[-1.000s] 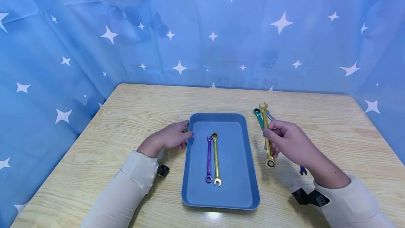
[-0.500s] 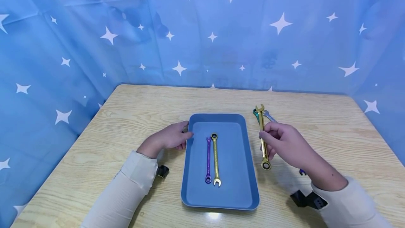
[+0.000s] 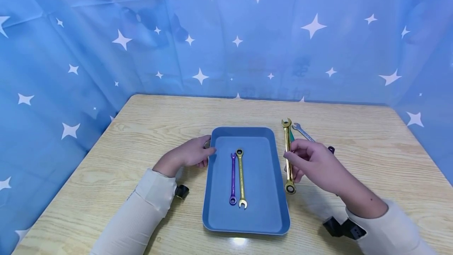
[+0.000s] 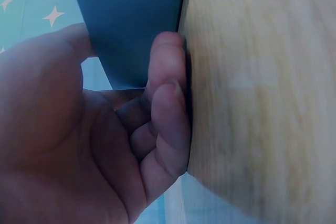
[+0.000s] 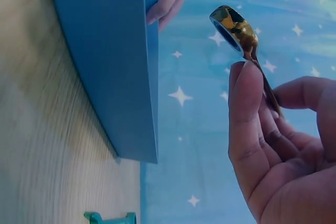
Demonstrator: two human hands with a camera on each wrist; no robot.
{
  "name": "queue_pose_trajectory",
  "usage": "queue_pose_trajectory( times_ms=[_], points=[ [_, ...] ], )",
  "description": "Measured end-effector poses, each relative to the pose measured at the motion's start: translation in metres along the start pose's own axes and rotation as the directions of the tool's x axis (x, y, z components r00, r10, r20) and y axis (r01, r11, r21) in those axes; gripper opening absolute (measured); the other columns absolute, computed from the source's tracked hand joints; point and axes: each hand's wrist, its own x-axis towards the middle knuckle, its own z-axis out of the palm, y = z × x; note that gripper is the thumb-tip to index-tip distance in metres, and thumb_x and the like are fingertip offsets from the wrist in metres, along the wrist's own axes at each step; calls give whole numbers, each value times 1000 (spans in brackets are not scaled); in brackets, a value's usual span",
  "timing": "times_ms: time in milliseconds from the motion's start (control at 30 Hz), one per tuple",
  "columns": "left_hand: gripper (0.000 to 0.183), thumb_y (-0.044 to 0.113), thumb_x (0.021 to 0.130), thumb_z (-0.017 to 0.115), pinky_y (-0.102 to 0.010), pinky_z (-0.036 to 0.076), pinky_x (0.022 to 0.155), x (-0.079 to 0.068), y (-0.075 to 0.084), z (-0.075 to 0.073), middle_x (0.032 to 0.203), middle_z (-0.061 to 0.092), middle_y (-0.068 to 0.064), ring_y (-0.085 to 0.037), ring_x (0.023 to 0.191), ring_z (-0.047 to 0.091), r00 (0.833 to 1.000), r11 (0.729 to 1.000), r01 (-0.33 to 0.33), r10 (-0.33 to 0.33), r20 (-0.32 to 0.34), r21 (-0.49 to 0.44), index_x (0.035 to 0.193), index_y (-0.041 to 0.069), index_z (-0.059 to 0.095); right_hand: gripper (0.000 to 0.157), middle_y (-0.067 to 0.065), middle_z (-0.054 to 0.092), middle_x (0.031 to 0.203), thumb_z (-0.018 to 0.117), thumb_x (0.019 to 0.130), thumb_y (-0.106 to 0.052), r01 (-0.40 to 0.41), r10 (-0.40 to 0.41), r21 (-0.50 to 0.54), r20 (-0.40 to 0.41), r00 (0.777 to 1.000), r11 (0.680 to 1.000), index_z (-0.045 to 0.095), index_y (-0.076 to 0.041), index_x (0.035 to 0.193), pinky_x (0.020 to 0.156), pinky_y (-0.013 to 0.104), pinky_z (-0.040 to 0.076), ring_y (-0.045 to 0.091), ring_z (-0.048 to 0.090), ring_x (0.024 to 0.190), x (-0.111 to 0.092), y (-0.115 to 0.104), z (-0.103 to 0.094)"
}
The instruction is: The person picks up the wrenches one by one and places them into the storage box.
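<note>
A blue tray (image 3: pixel 260 176) lies on the table, with a purple wrench (image 3: pixel 233 176) and a gold wrench (image 3: pixel 242 176) side by side inside. My left hand (image 3: pixel 189 153) holds the tray's left side, thumb at the rim and fingers against the outer wall (image 4: pixel 131 19). Just right of the tray, my right hand (image 3: pixel 315 164) pinches a second gold wrench (image 3: pixel 287 141) between thumb and fingers. Its open end points away from me, its ring end (image 5: pixel 236 30) towards me. Above the table, it partly covers a green wrench (image 3: pixel 291 135).
A silver wrench (image 3: pixel 302 131) lies on the table beyond my right hand. A dark purple wrench end (image 3: pixel 331 149) shows beside that hand, the rest hidden. Behind the wooden table (image 3: pixel 170 117) hangs a blue curtain with white stars (image 3: pixel 247 58).
My right hand has moved left with the gold wrench, closer to the tray, uncovering more of the silver wrench. My left hand and the tray stay in place.
</note>
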Motion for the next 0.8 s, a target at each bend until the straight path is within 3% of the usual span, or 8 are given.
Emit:
queue_pose_trajectory(
  times_ms=[267, 500, 700, 800],
  points=[
    [56, 36, 95, 43, -30, 50, 60, 1, -1, 0, 67, 65, -6, -19, 58, 62, 1000, 1000, -2, 2, -1, 2, 145, 19, 25, 30, 15, 61, 77, 58, 89, -34, -13, 12, 41, 33, 999, 999, 49, -6, 94, 56, 38, 54, 26, 63, 57, -2, -3, 5],
    [60, 36, 95, 43, -29, 50, 61, 0, 0, 0, 66, 65, -5, -19, 58, 62, 1000, 1000, 14, -14, -1, 5, 148, 18, 20, 32, 17, 61, 81, 58, 90, -27, 24, -29, 94, 50, 998, 995, 48, -1, 105, 55, 39, 54, 24, 63, 58, -2, -2, 12],
    [61, 36, 95, 43, -29, 50, 62, 0, 1, 0, 66, 65, -5, -19, 58, 62, 1000, 1000, 21, -21, -3, 7, 148, 17, 19, 46, 17, 63, 85, 58, 91, -27, -15, 8, 115, 58, 998, 993, 36, -10, 127, 56, 40, 54, 26, 62, 56, -1, -3, 19],
    [60, 36, 95, 43, -30, 50, 62, -1, 1, 0, 67, 65, -5, -19, 58, 62, 1000, 1000, 22, -22, 0, 4, 148, 18, 19, 50, 18, 62, 83, 57, 91, -27, -20, 10, 128, 75, 997, 992, 30, -13, 131, 55, 41, 53, 27, 61, 54, 0, -1, 23]
  ],
)
